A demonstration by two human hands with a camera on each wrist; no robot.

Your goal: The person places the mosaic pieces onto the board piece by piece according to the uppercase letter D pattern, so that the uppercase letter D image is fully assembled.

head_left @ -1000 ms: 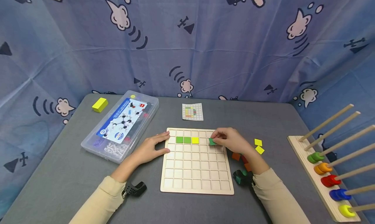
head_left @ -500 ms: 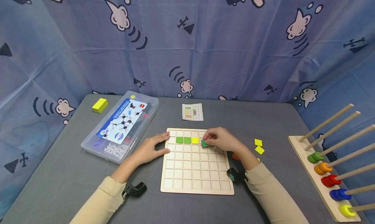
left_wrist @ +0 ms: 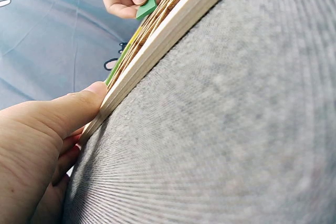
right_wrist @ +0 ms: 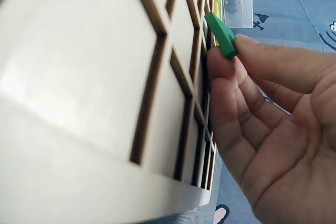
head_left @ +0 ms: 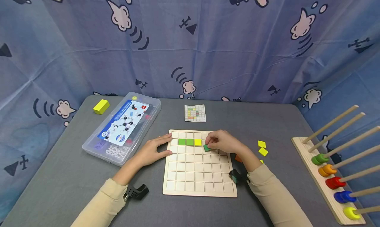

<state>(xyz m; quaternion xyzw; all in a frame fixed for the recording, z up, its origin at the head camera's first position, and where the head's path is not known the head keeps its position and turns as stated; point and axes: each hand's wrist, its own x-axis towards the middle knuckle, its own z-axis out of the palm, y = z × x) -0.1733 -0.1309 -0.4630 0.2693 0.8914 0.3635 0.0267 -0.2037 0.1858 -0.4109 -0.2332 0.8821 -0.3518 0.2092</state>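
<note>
A wooden grid board (head_left: 194,177) lies on the grey table. Two green tiles (head_left: 185,142) and a yellow tile (head_left: 197,142) sit side by side in its second row. My right hand (head_left: 223,141) pinches another green tile (head_left: 206,148) between thumb and fingertips, just right of the yellow one and slightly lower. In the right wrist view this green tile (right_wrist: 222,36) is tilted over the grid. My left hand (head_left: 154,151) rests against the board's left edge, thumb and fingers spread and touching it. The left wrist view shows the left thumb (left_wrist: 86,103) at the rim.
A pattern card (head_left: 195,113) lies behind the board. At left are a clear plastic case (head_left: 121,128) and a yellow block (head_left: 101,106). Loose yellow tiles (head_left: 262,151) and an orange tile (head_left: 238,158) lie right of the board. A peg rack with coloured rings (head_left: 329,184) stands far right.
My right hand has moved left over the board with the green tile, from near its right side to beside the yellow tile. My left hand has not moved.
</note>
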